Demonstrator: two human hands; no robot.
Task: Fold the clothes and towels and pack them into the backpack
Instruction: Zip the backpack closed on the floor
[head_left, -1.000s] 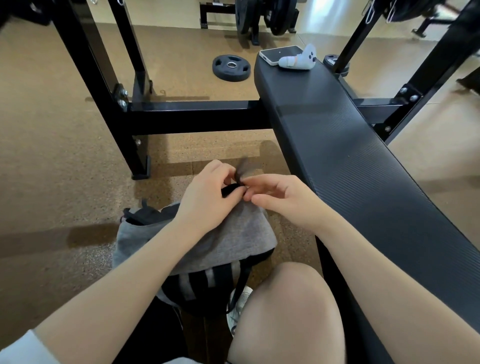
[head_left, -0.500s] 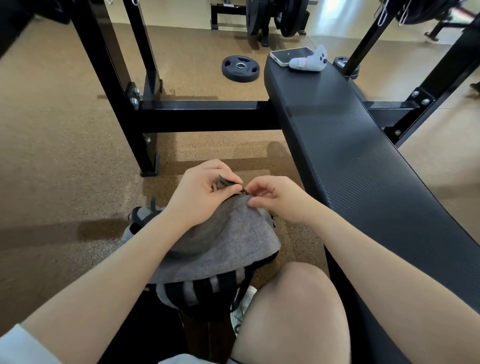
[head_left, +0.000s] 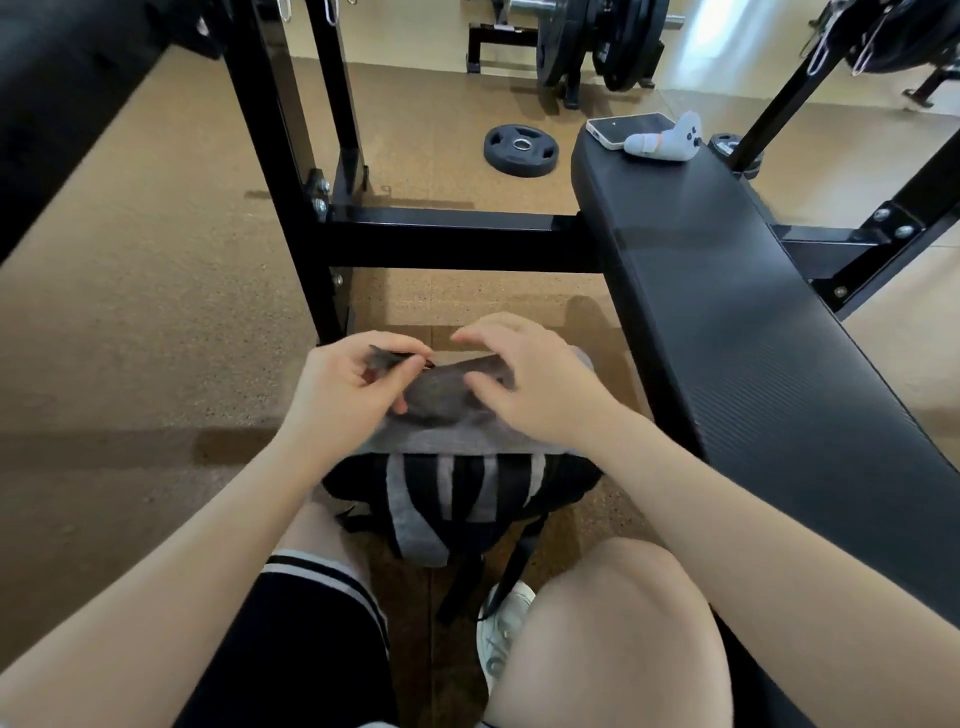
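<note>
A grey and black backpack (head_left: 457, 499) stands on the floor between my knees, its striped black shoulder straps facing me. My left hand (head_left: 343, 387) pinches a small dark tab, likely the zipper pull (head_left: 382, 358), at the top left of the bag. My right hand (head_left: 535, 384) rests on the grey top of the bag with its fingers loosely spread, and holds nothing. No loose clothes or towels are visible; the inside of the bag is hidden.
A black padded bench (head_left: 753, 322) runs along my right, carrying a phone (head_left: 626, 130) and a small grey plush toy (head_left: 665, 140) at its far end. The black rack frame (head_left: 447, 241) crosses ahead. A weight plate (head_left: 519, 150) lies on the floor.
My hands have parted: the left drew the dark tab leftward along the bag's top, the right let go and settled on the fabric. The view shifted, so the bag sits more centred.
</note>
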